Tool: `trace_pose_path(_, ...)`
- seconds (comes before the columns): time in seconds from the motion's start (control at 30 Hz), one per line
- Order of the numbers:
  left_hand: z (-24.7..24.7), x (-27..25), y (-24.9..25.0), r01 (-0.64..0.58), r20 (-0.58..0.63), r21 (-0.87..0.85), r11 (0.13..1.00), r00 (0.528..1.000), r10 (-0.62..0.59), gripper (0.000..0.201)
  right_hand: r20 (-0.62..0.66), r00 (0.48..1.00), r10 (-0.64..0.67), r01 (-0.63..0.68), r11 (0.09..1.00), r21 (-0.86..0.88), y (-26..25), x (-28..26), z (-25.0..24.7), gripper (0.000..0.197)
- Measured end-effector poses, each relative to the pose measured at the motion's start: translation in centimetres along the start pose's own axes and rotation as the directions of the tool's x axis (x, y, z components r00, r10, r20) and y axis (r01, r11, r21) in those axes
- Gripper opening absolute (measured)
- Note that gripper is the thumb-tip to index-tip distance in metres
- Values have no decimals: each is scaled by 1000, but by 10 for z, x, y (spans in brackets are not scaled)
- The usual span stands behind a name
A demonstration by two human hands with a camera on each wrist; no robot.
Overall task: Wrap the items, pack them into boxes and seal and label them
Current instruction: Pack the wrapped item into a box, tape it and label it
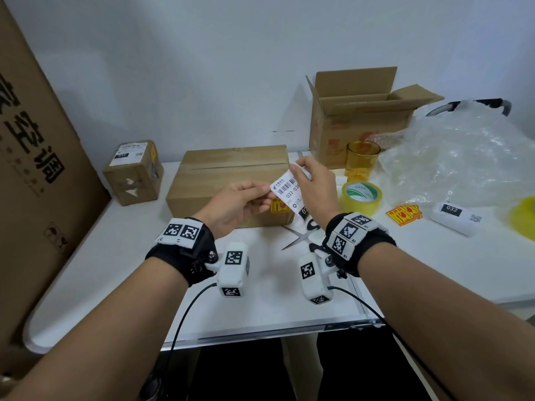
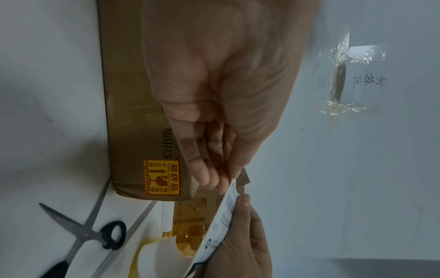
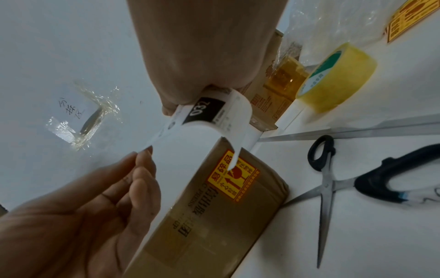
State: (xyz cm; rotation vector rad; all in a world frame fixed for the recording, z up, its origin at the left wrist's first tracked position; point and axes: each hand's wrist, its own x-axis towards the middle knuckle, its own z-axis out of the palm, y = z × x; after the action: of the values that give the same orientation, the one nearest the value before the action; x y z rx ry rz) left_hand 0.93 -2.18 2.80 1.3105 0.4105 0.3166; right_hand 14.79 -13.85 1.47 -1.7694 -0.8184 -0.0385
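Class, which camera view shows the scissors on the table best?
The right wrist view: the scissors lie open and nearly whole, one handle cut off. The left wrist view crops one handle; in the head view the right hand hides part.

The head picture is bright, with soft, even light and only faint shadows on the white table [image 1: 289,299]. Its edges bend outward. Both wrist pictures are dimmer and a bit grainy, and each close-up palm looks blurry. Crinkled clear tape on the wall [image 3: 83,116] glints.
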Motion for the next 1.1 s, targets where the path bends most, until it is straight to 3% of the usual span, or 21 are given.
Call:
trace_pose_path(0.2,-1,-3,-2,17,-24,37,999,1000,-16,19,13,1000,-14,14,1000,-4,0,-3,0,21)
trace_pose_path(0.33,0,-4,-2,7,-49,60,998,999,-4,13,44,999,-13,14,1000,-15,-2,-1,1,14)
trace_pose_path(0.47,3,-2,-5,-20,-105,65,998,994,27,10,14,988,-155,153,950,-273,-4,4,-1,24)
trace_pose_path(0.53,6,-1,-8,-33,-140,55,998,989,41,9,20,984,-180,180,967,-181,-9,4,-2,18)
trace_pose_path(0.6,9,1,-10,-49,-165,14,999,985,51,10,106,985,-133,143,985,-98,-13,1,-2,7)
trace_pose_path(0.73,16,4,-13,-84,-185,-52,995,980,73,11,191,979,-68,78,996,-44,-17,-7,-1,8)
trace_pose_path(0.9,21,3,-13,-100,-177,-67,993,980,87,19,171,985,5,-5,1000,3,-22,-8,-5,12)
trace_pose_path(1.1,24,-1,-11,-116,-165,-64,991,981,104,11,162,986,22,-26,999,21,-24,-11,-6,10)
